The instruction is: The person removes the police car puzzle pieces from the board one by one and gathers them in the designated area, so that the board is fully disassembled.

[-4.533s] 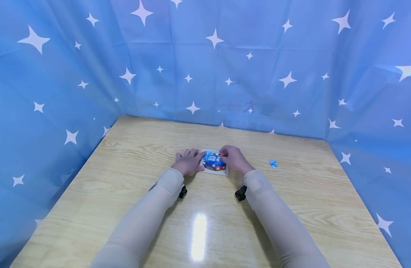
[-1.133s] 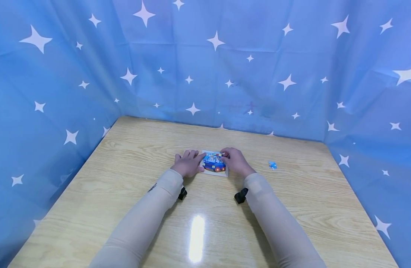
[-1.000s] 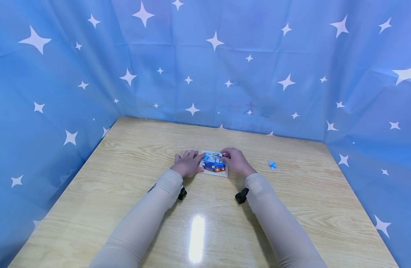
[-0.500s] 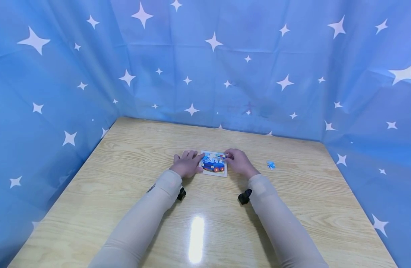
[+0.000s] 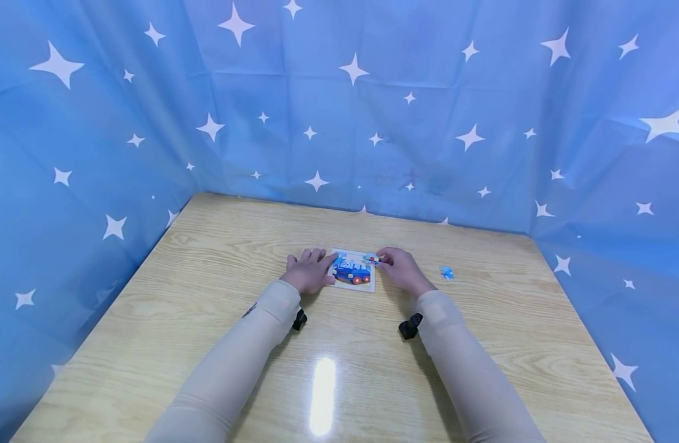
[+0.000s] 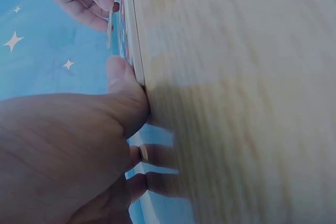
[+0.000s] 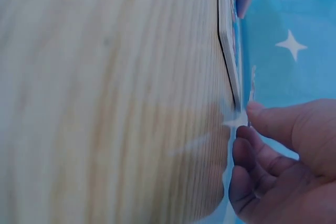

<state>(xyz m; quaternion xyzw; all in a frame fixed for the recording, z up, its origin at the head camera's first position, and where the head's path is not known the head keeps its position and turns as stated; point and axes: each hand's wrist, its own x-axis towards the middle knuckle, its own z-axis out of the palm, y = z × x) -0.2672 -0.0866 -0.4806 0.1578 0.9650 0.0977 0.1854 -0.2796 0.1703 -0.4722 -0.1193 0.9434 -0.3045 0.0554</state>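
A small jigsaw puzzle (image 5: 353,285) with a blue cartoon car picture and a pale frame lies flat on the table. My left hand (image 5: 308,272) rests at its left side, thumb and forefinger on the frame and the other fingers spread on the table. In the left wrist view the thumb (image 6: 123,85) presses the frame's edge. My right hand (image 5: 402,271) pinches a puzzle piece (image 5: 372,259) with red and yellow on it, over the puzzle's upper right corner. Seen edge-on in the right wrist view, the piece (image 7: 252,83) is thin and tilted up above the frame.
To the right of my right hand lie loose light-blue puzzle pieces (image 5: 447,272), close together. The wooden table (image 5: 250,381) reaches back to a blue curtain (image 5: 339,123) with white stars, which also hangs on both sides.
My right hand has drawn back to the right from over the puzzle, with the piece between its fingers, baring more of the picture. The left hand has stayed in place.
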